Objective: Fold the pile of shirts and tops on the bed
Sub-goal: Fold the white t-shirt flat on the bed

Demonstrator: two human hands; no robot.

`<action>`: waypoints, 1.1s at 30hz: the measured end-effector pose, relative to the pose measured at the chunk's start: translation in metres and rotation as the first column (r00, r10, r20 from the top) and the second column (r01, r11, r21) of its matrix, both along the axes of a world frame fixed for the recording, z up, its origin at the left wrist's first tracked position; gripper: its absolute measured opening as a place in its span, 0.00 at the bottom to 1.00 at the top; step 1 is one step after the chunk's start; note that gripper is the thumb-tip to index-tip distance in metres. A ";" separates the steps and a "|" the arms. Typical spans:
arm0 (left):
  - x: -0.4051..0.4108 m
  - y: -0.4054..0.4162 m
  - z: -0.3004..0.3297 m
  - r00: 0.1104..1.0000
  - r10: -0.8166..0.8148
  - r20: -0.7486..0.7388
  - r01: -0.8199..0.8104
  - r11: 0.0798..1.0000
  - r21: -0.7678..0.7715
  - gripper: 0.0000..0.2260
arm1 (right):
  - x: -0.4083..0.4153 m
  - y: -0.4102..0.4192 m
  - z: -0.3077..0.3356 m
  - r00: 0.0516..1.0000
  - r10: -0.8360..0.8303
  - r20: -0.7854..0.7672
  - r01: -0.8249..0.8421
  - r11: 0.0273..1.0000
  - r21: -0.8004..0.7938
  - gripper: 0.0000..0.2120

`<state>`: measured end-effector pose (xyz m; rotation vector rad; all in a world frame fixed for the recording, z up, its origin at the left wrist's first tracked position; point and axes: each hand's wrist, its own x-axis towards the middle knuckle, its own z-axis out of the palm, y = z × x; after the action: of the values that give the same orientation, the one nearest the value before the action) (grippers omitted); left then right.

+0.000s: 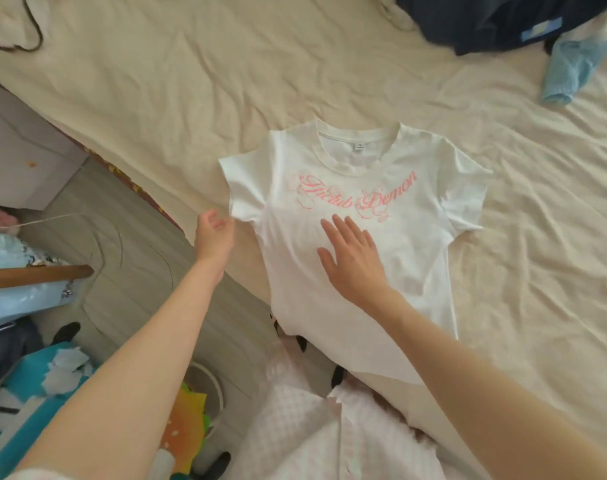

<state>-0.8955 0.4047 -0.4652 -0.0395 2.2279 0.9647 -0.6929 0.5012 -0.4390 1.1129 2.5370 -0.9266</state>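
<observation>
A white T-shirt (413,244) with pink script lettering lies face up and spread flat on the cream bed sheet (226,98), neck pointing away from me. My right hand (354,261) lies flat on the shirt's chest just below the lettering, fingers straight. My left hand (213,233) hovers beside the shirt's left sleeve, fingers loosely curled, holding nothing, its fingertips close to the sleeve hem. At the bed's far right corner lies a pile with a dark navy garment (485,22) and a light blue top (569,71).
The bed's left edge runs diagonally past my left arm. Beside it on the floor stand a wooden bar (38,275), blue bags (18,292) and colourful clutter (184,431). A dark cord (28,32) lies at the bed's far left.
</observation>
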 end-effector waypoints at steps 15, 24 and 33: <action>-0.105 0.068 -0.020 0.908 -0.402 0.114 0.404 0.915 0.005 0.04 | -0.136 -0.040 -0.048 0.998 -0.029 -0.056 0.031 0.999 0.024 0.33; -0.104 0.059 0.015 0.944 -0.288 0.160 0.267 0.954 0.139 0.04 | -0.145 -0.042 -0.061 0.971 -0.144 -0.192 0.191 0.949 0.252 0.03; -0.011 0.103 0.043 0.717 -0.692 0.081 0.651 0.707 0.277 0.04 | -0.054 -0.031 -0.019 0.433 -0.887 0.159 0.668 0.197 -0.718 0.05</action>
<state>-0.9065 0.5078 -0.4227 0.7305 1.7195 0.7440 -0.7472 0.4703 -0.4578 2.1021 1.1798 -2.2067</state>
